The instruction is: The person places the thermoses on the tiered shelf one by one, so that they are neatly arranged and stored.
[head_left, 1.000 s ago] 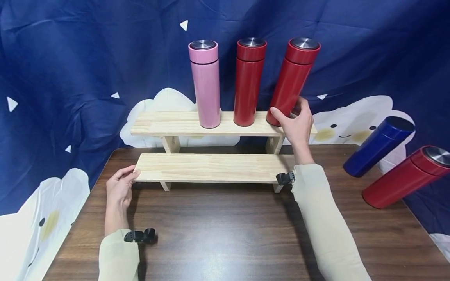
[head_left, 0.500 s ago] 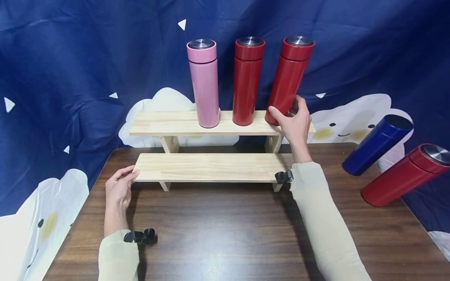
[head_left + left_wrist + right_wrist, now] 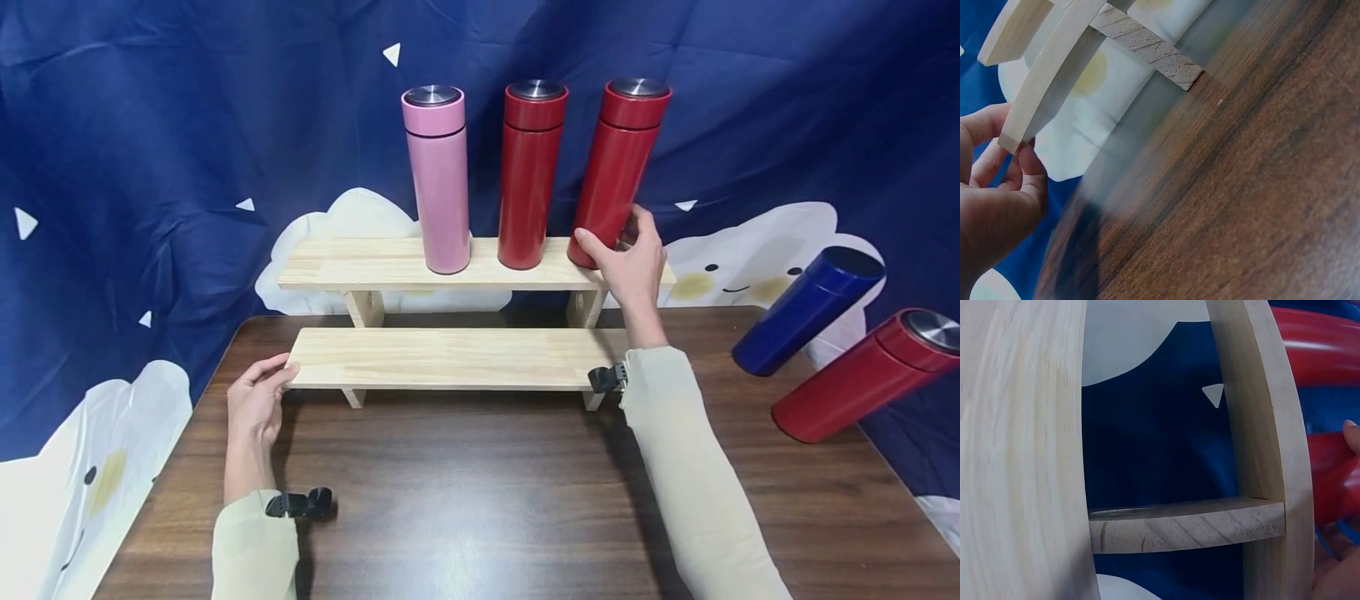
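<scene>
My right hand (image 3: 633, 258) grips the lower part of a red thermos bottle (image 3: 621, 167), thumb in front and fingers behind. That bottle stands at the right of the upper tier of a two-step wooden shelf (image 3: 360, 260). To its left, on the same board, stand another red thermos (image 3: 531, 183) and a pink thermos (image 3: 441, 192), both with steel-topped lids. My left hand (image 3: 257, 400) pinches the left end of the lower board (image 3: 450, 358), thumb and fingers on opposite faces in the left wrist view. In the right wrist view the held red bottle (image 3: 1335, 478) is partly cut off.
At the right of the brown wooden table (image 3: 465, 483) stand a blue thermos (image 3: 810, 308) and a further red thermos (image 3: 862, 379). Behind everything hangs a dark blue cloth (image 3: 225, 125) printed with white clouds. A wooden leg (image 3: 1191, 528) joins the shelf's two tiers.
The top of the held red bottle has swung slightly left, so it leans less to the right. My right hand shifted a little with it. My left hand stays on the lower board.
</scene>
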Tool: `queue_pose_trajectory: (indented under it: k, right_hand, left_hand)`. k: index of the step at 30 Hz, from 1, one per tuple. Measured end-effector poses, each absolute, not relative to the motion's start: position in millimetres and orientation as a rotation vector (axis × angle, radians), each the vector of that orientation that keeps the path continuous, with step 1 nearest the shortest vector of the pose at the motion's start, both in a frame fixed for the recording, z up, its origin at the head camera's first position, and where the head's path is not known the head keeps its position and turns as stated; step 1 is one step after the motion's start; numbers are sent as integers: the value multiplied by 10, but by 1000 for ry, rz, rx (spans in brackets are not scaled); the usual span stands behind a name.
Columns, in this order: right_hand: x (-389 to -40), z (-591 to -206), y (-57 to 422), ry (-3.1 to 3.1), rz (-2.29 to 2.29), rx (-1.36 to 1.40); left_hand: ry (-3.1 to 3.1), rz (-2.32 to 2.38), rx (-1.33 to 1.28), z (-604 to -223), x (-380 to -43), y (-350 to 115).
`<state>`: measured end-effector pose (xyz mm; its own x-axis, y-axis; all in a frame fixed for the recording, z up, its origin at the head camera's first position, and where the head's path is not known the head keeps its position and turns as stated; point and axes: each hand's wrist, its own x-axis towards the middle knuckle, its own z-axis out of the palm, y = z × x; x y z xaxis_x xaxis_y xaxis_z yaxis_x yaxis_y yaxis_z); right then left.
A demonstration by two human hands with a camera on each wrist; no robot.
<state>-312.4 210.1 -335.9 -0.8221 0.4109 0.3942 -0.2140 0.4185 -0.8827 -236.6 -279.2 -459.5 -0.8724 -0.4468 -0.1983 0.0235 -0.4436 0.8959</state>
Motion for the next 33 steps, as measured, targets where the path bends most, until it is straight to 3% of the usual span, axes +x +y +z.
queue_pose_trajectory:
  k: [33]
  right_hand:
    - [-2892,-3276,2361,-1928,1513,-82]
  left_hand:
    - [-1436,-2399,598,-4591,-2355,-2787]
